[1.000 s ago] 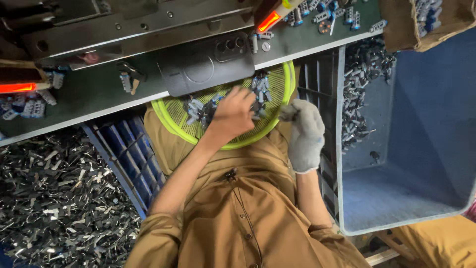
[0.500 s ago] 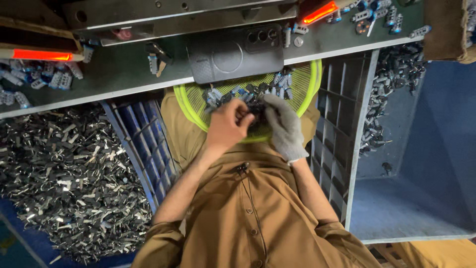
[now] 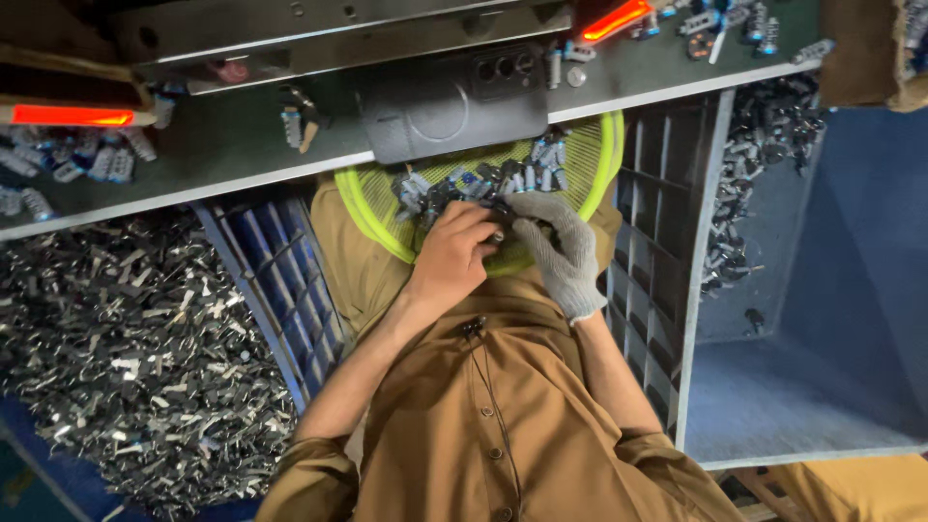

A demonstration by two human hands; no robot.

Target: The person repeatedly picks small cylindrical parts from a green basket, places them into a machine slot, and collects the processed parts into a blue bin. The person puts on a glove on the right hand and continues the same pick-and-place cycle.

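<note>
A yellow-green mesh tray (image 3: 590,159) is seen at the middle of the view, resting on the lap and tucked partly under the edge of the dark green bench (image 3: 242,145). In the tray a heap of small grey and blue metal parts (image 3: 454,184) is held, spread along its far side. A dark flat phone (image 3: 454,101) is laid on the bench just beyond the tray. Two orange-red lit bars are noted on the bench, one at the far left (image 3: 72,115) and one at the far right (image 3: 611,19), with loose small parts (image 3: 97,164) scattered near each. To the left, a blue crate (image 3: 280,280) is placed beside a large heap of shiny metal clips (image 3: 116,348). To the right, a grey-blue bin (image 3: 822,387) is set, with dark small parts (image 3: 764,145) piled in its far corner and its near floor bare. The bare left hand (image 3: 454,256) is curled over the near part of the tray, fingers bent inward; its grip appears closed on a small part, though the piece itself cannot be made out. The gloved right hand (image 3: 561,251), in a grey knit glove, is met fingertip to fingertip with it over the parts, its grip likewise pinched in.
</note>
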